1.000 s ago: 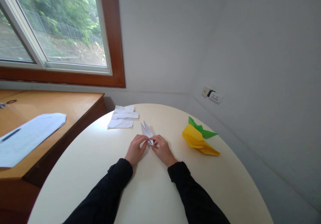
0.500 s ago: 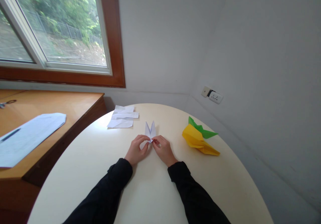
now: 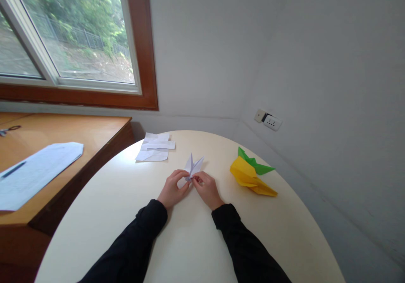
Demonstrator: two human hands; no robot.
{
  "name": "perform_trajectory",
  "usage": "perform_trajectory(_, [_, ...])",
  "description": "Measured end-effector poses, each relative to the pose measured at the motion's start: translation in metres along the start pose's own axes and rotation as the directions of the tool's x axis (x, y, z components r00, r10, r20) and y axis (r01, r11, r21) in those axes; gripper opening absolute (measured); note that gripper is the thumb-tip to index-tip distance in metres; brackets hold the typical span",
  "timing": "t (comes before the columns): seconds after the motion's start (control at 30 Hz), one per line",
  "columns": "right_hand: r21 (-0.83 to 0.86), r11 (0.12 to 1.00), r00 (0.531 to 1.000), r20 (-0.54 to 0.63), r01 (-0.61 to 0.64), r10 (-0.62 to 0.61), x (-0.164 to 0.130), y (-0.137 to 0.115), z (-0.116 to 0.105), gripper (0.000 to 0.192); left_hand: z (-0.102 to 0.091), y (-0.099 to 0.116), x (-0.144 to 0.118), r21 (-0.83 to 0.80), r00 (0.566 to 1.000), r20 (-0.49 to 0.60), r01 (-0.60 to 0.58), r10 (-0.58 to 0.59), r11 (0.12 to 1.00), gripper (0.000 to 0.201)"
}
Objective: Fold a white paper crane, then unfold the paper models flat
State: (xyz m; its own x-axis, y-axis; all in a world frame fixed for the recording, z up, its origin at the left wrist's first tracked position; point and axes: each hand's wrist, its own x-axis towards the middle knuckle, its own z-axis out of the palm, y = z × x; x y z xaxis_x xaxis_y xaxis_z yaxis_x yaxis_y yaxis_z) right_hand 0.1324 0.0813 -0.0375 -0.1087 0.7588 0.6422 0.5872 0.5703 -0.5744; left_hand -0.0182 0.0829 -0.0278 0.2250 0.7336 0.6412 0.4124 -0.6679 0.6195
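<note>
Nothing can be read anywhere here; on the paper sheets at left, only faint, illegible marks are seen!

A small folded white paper, its base pinched between the left hand and right hand at the counter, spreads two pointed flaps in a V.

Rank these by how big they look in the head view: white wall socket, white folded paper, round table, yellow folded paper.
Round table
Yellow folded paper
White folded paper and white wall socket: too alike to rank
</note>
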Motion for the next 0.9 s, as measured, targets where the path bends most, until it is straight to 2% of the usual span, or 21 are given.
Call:
perform_trajectory(0.3, [-0.006,1.000,0.999,0.034,0.024,-0.024,0.0000,-0.0018,-0.0017,0.013,0.0022,-0.0102,-0.0030,-0.008,0.998,-0.009,0.067,-0.067,0.998,0.017])
perform_trajectory(0.57, [-0.021,0.999,0.999,0.016,0.041,-0.041,0.0000,-0.0037,-0.0033,0.013,-0.0006,-0.0054,-0.0018,-0.037,0.985,-0.041,0.164,-0.165,0.986,0.011])
perform_trajectory(0.9, [-0.031,0.996,0.996,-0.028,0.082,-0.083,-0.0003,-0.0031,-0.0019,0.012,-0.0014,-0.0024,-0.0023,-0.011,0.991,-0.044,0.129,-0.130,0.992,0.014])
